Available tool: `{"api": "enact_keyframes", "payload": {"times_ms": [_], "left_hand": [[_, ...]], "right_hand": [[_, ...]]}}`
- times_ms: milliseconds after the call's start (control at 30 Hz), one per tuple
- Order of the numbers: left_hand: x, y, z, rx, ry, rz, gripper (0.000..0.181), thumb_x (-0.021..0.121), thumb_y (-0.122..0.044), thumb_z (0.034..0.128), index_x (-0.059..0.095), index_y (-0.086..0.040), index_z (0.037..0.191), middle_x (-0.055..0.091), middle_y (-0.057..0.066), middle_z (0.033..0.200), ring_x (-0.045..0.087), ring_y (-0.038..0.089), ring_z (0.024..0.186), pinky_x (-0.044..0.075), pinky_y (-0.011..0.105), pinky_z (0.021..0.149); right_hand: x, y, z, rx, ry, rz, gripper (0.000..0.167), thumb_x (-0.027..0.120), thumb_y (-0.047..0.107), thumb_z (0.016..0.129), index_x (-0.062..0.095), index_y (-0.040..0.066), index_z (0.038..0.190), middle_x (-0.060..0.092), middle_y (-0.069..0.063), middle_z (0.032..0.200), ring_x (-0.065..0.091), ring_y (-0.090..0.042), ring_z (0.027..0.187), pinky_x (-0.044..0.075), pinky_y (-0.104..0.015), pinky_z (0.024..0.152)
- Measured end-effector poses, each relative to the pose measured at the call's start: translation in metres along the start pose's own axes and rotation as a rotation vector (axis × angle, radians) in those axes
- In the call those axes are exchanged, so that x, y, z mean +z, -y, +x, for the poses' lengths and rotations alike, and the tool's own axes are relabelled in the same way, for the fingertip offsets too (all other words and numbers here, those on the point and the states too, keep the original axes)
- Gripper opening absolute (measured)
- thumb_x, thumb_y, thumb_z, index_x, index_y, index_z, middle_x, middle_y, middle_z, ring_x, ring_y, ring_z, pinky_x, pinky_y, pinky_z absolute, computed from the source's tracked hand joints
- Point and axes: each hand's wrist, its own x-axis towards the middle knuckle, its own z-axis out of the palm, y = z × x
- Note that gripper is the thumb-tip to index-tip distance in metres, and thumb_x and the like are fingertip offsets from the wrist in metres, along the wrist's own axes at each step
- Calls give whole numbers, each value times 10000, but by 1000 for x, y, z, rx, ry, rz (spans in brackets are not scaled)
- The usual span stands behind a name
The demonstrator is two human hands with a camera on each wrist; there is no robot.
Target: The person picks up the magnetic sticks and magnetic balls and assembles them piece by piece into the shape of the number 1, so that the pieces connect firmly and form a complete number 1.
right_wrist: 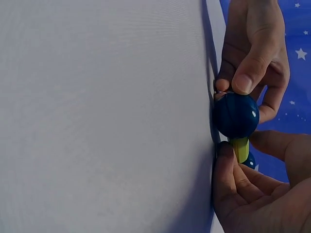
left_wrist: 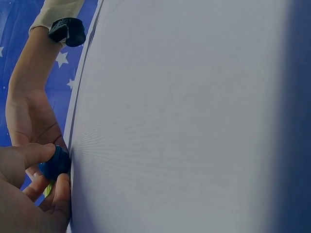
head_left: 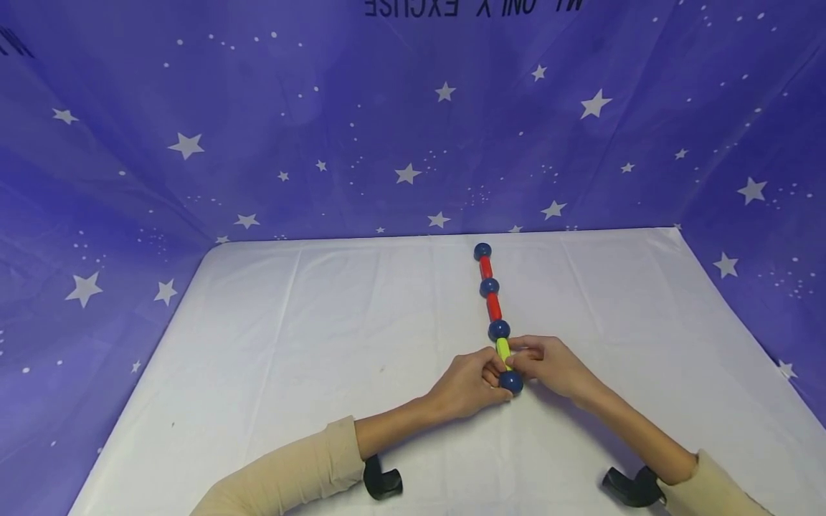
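A straight row of blue balls joined by short rods lies on the white table. Two red rods, one of them the near red rod (head_left: 494,307), sit in its far part, and a yellow-green rod (head_left: 503,350) joins the nearest blue ball (head_left: 512,382) to the blue ball (head_left: 499,330) beyond. My left hand (head_left: 467,383) holds that nearest ball, its thumb (right_wrist: 245,80) pressed on the ball. From the other side my right hand (head_left: 555,365) pinches the yellow-green rod, its fingers close beside the ball. Fingers partly hide the rod in both wrist views.
The white tabletop (head_left: 323,322) spreads around the row. A purple star-printed curtain (head_left: 406,129) stands behind and at both sides. Black wrist mounts (head_left: 382,481) show below each forearm at the cuffs.
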Motion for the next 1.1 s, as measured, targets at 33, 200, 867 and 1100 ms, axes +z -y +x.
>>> {"api": "enact_keyframes", "payload": {"times_ms": [33,200,867,1100], "left_hand": [[0,0,-1,0,-1,-2,279,829,23,781,618,-31,955,660,-46,767,592,-12,682,507,150,646],[-1,0,-2,4,-5,-9,281,828,31,774,620,-20,956,665,-39,769,595,-9,681,509,151,646],[-6,3,-8,-5,-23,-20,260,811,35,791,631,-7,973,685,-11,803,614,-3,698,523,158,667],[-9,4,-11,-5,-28,-26,258,810,40,794,635,-9,978,690,21,819,612,2,703,524,162,664]], "right_hand": [[0,0,0,-3,-1,2,526,691,156,946,513,-124,1355,659,-37,770,572,-173,729,482,-271,602],[2,0,0,-8,-5,5,524,687,147,949,509,-124,1362,643,-43,762,556,-184,720,464,-269,587],[8,0,4,-4,-1,-3,598,678,143,945,435,-125,1422,592,-24,728,491,-158,649,409,-231,550],[12,2,7,-10,-7,-18,576,675,143,945,455,-124,1406,610,-24,745,520,-184,681,413,-235,560]]}}
